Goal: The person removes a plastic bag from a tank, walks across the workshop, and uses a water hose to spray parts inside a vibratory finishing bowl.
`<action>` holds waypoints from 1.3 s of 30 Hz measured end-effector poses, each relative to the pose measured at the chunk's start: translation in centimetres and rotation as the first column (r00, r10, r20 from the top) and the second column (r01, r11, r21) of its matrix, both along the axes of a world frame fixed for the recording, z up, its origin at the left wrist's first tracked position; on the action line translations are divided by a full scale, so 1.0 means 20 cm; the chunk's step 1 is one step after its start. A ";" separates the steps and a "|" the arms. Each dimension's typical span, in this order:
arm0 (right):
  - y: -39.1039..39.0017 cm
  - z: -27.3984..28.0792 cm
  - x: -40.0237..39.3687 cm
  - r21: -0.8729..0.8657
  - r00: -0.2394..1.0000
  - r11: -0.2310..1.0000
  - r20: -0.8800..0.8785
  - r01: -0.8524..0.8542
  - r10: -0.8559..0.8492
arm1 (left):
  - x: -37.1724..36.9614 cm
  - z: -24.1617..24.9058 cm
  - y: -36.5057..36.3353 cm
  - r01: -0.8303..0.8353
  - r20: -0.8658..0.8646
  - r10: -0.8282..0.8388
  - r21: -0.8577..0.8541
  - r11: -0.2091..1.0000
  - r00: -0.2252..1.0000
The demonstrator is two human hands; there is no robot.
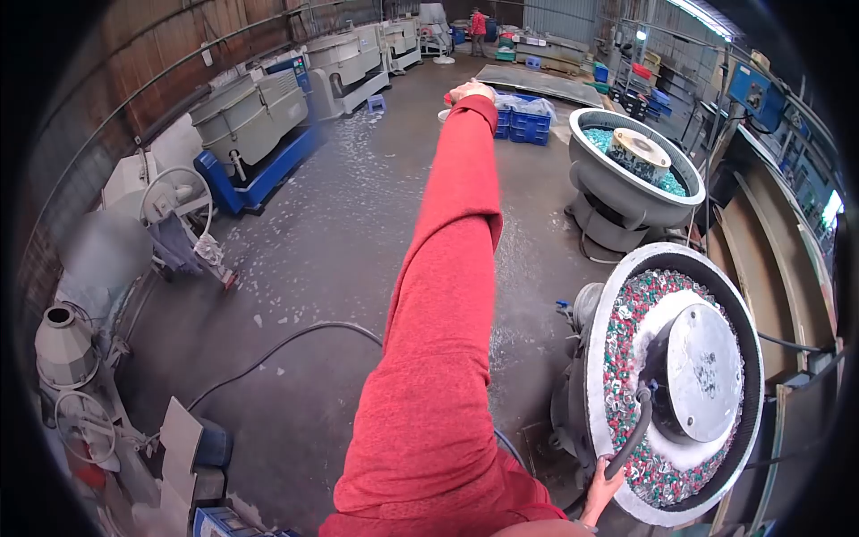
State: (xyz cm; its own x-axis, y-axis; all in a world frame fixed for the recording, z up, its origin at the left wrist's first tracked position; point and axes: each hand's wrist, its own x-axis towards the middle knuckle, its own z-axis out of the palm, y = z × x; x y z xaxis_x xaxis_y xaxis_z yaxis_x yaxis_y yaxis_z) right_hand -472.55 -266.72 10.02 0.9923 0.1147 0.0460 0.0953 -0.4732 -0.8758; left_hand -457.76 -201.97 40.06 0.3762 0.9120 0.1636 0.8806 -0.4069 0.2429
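My left arm, in a red sleeve, stretches far forward across the middle of the view. My left hand point(472, 89) is closed at its end; a bit of red and a white rim show beside it, but what it grips is too small to make out. At the lower right my right hand point(604, 488) is wrapped round a dark hose point(633, 438). The hose arches over the rim of a round vibratory tumbler bowl point(601, 358), its end near the metal centre hub point(707, 371). Small red, green and clear pieces point(626, 336) and white foam point(660, 327) fill the bowl.
A second tumbler bowl point(689, 174) with turquoise pieces stands farther back. Blue crates point(528, 125) sit beyond my left hand. Grey machines point(255, 112) line the left wall. A cable point(286, 340) crosses the wet floor point(295, 259). A person in red point(479, 31) stands far back.
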 end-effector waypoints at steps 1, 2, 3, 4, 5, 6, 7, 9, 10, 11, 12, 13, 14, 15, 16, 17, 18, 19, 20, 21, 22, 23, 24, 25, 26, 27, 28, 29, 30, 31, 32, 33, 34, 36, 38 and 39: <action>0.01 0.00 0.00 0.007 1.000 1.000 0.017 0.009 -0.009 | 0.02 -0.04 0.09 0.018 -0.015 -0.018 0.026 0.999 1.000; 0.01 0.00 0.00 -0.006 1.000 1.000 0.012 0.006 -0.006 | 0.06 -0.07 0.18 0.037 -0.031 -0.036 0.051 0.998 0.999; 0.01 0.02 0.00 -0.019 1.000 1.000 0.007 0.003 -0.003 | 0.10 -0.10 0.26 0.024 -0.019 -0.023 0.050 0.998 1.000; 0.01 0.02 -0.01 -0.032 1.000 0.999 0.001 -0.001 0.001 | 0.14 -0.12 0.35 0.010 -0.007 -0.010 0.050 0.999 1.000; 0.02 0.02 -0.01 -0.023 1.000 1.000 0.030 0.001 0.000 | 0.17 -0.14 0.42 -0.005 0.004 0.004 0.049 0.999 1.000; 0.03 0.02 -0.01 -0.014 0.998 1.000 0.057 0.001 0.000 | 0.19 -0.14 0.46 -0.008 0.017 0.007 0.028 1.000 1.000; 0.04 0.01 -0.02 -0.005 0.997 1.000 0.083 0.000 0.000 | 0.22 -0.15 0.50 -0.011 0.029 0.011 0.007 1.000 1.000; 0.07 0.05 -0.03 -0.002 0.997 1.000 0.081 -0.008 0.008 | 0.18 -0.14 0.45 -0.005 0.019 0.005 -0.001 1.000 1.000; 0.08 0.07 -0.03 -0.001 0.997 1.000 0.081 -0.012 0.012 | 0.16 -0.14 0.42 0.005 -0.003 -0.005 0.013 1.000 1.000; 0.07 0.06 -0.03 0.007 0.998 1.000 0.060 -0.013 0.013 | 0.13 -0.12 0.37 0.016 -0.025 -0.015 0.026 1.000 1.000; 0.07 0.05 -0.02 0.016 0.999 1.000 0.040 -0.013 0.013 | 0.11 -0.12 0.35 0.020 -0.035 -0.019 0.031 0.999 0.999; 0.07 0.04 -0.02 0.022 1.000 1.000 0.020 -0.013 0.013 | 0.10 -0.13 0.34 0.025 -0.044 -0.023 0.033 0.999 0.999; 0.06 0.03 -0.02 0.020 1.000 1.000 0.017 -0.016 0.015 | 0.09 -0.13 0.33 0.029 -0.055 -0.027 0.034 0.999 0.998; 0.06 0.02 -0.02 0.019 1.000 1.000 0.017 -0.019 0.019 | 0.04 -0.10 0.25 -0.001 -0.022 0.001 0.004 1.000 1.000; 0.07 0.02 -0.02 0.020 1.000 1.000 0.016 -0.023 0.023 | -0.01 -0.05 0.13 -0.030 0.011 0.030 -0.025 0.999 0.999; 0.07 0.02 -0.02 0.020 1.000 1.000 0.020 -0.020 0.020 | -0.04 -0.03 0.07 -0.056 0.044 0.059 -0.054 0.997 0.997; 0.08 0.03 -0.02 0.020 1.000 1.000 0.024 -0.015 0.015 | -0.05 -0.03 0.07 -0.056 0.042 0.058 -0.042 0.998 0.997; 0.09 0.03 -0.03 0.021 1.000 1.000 0.028 -0.010 0.009 | -0.06 -0.04 0.07 -0.054 0.040 0.056 -0.030 0.998 0.998; 0.09 0.03 -0.02 0.019 0.999 1.000 0.034 -0.010 0.009 | -0.07 -0.04 0.07 -0.052 0.038 0.053 -0.018 0.998 0.998; 0.09 0.02 -0.02 0.016 0.999 1.000 0.040 -0.010 0.009 | -0.09 -0.04 0.05 -0.050 0.073 0.052 -0.024 0.998 0.996; 0.09 0.02 -0.02 0.013 0.999 1.000 0.044 -0.010 0.010 | -0.11 -0.03 0.03 -0.049 0.108 0.052 -0.031 0.998 0.993; 0.09 0.03 -0.02 0.008 0.999 1.000 0.034 -0.009 0.009 | -0.12 -0.03 0.02 -0.047 0.141 0.052 -0.037 0.998 0.989; 0.11 0.05 -0.03 0.004 1.000 1.000 0.024 -0.008 0.008 | -0.06 -0.09 0.16 -0.065 0.156 0.069 -0.031 0.997 0.985; 0.11 0.06 -0.03 0.000 1.000 1.000 0.014 -0.006 0.006 | 0.07 -0.20 0.41 -0.083 0.170 0.086 -0.025 0.996 0.982; 0.11 0.04 -0.03 -0.001 0.999 1.000 0.035 -0.008 0.008 | 0.15 -0.27 0.56 -0.099 0.185 0.101 -0.019 0.995 0.978; 0.10 0.01 -0.02 -0.002 0.998 1.000 0.056 -0.009 0.009 | 0.16 -0.29 0.58 -0.100 0.201 0.104 -0.030 0.995 0.974; 0.09 0.00 -0.02 -0.003 0.997 1.000 0.078 -0.010 0.010 | 0.18 -0.30 0.60 -0.100 0.219 0.106 -0.040 0.994 0.970; 0.10 0.01 -0.02 0.001 0.997 1.000 0.073 -0.007 0.007 | 0.19 -0.31 0.61 -0.100 0.236 0.109 -0.051 0.994 0.966; 0.11 0.03 -0.03 0.005 0.998 1.000 0.068 -0.005 0.004 | 0.16 -0.28 0.56 -0.070 0.159 0.072 -0.023 0.997 0.985; 0.12 0.04 -0.04 0.009 0.998 1.000 0.064 -0.003 0.003 | 0.13 -0.24 0.51 -0.038 0.080 0.038 0.004 0.999 0.996; 0.13 0.04 -0.04 0.006 0.999 1.000 0.050 -0.001 0.001 | 0.10 -0.21 0.45 -0.005 0.000 0.005 0.027 1.000 1.000; 0.13 0.05 -0.04 0.004 0.999 1.000 0.037 0.001 -0.001 | 0.08 -0.18 0.43 0.014 -0.035 -0.013 0.014 1.000 0.999; 0.13 0.04 -0.04 0.002 1.000 1.000 0.023 0.003 -0.004 | 0.06 -0.16 0.41 0.032 -0.070 -0.032 0.001 0.999 0.997; 0.13 0.01 -0.04 0.014 0.999 1.000 0.037 0.009 -0.009 | 0.06 -0.14 0.41 0.055 -0.112 -0.057 -0.022 0.998 0.992; 0.13 0.01 -0.04 0.026 1.000 0.999 0.017 0.018 -0.019 | 0.05 -0.15 0.43 0.051 -0.097 -0.053 -0.028 0.998 0.994; 0.14 0.02 -0.05 0.031 1.000 0.999 -0.010 0.027 -0.026 | 0.05 -0.16 0.43 0.043 -0.085 -0.045 -0.027 0.999 0.995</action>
State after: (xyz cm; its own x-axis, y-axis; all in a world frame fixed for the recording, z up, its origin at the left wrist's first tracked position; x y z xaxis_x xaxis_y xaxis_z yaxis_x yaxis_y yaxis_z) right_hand -473.46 -263.91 10.52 0.9954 0.0871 0.0397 0.0747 -0.4480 -0.8909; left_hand -456.80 -193.32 36.95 0.4277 0.8976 0.1066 0.8800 -0.4404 0.1777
